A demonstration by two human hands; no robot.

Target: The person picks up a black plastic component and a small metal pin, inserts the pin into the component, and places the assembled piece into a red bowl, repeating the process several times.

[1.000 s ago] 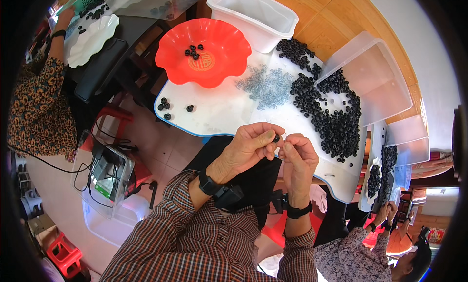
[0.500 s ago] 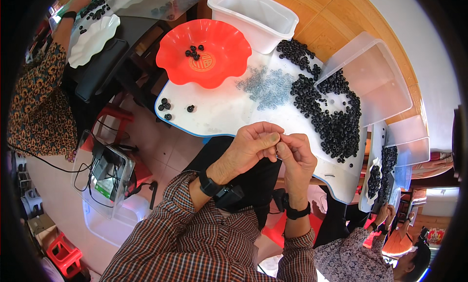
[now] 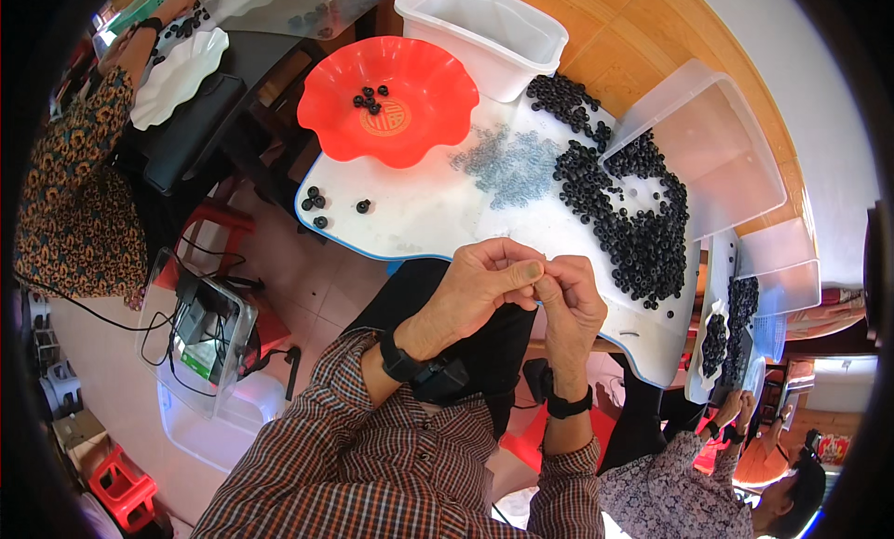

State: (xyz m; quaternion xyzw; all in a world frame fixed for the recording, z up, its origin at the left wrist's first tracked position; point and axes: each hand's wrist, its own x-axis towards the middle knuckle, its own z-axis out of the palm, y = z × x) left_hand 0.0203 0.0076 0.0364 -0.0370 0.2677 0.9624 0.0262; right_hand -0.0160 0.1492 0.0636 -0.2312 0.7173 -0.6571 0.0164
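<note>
My left hand (image 3: 484, 283) and my right hand (image 3: 570, 301) meet fingertip to fingertip over the near edge of the white table (image 3: 410, 218). Both are closed in a pinch; whatever sits between the fingers is too small or hidden to make out. Beyond them lies a spread of small clear, bluish rings (image 3: 510, 166). To its right is a large heap of black, bead-like round parts (image 3: 633, 241). A red scalloped tray (image 3: 419, 73) at the back left holds several of the black parts, and a few more black parts (image 3: 317, 201) lie at the table's left corner.
A white tub (image 3: 484, 27) stands behind the red tray. One clear plastic bin (image 3: 717, 157) leans at the right beside the heap. Co-workers sit at both sides, one sleeve (image 3: 74, 166) at the left. A clear box of cables (image 3: 200, 325) rests lower left.
My hands stay pinched together, with only a slight shift of the fingers. At the far left, the co-worker's arm has moved over the other table.
</note>
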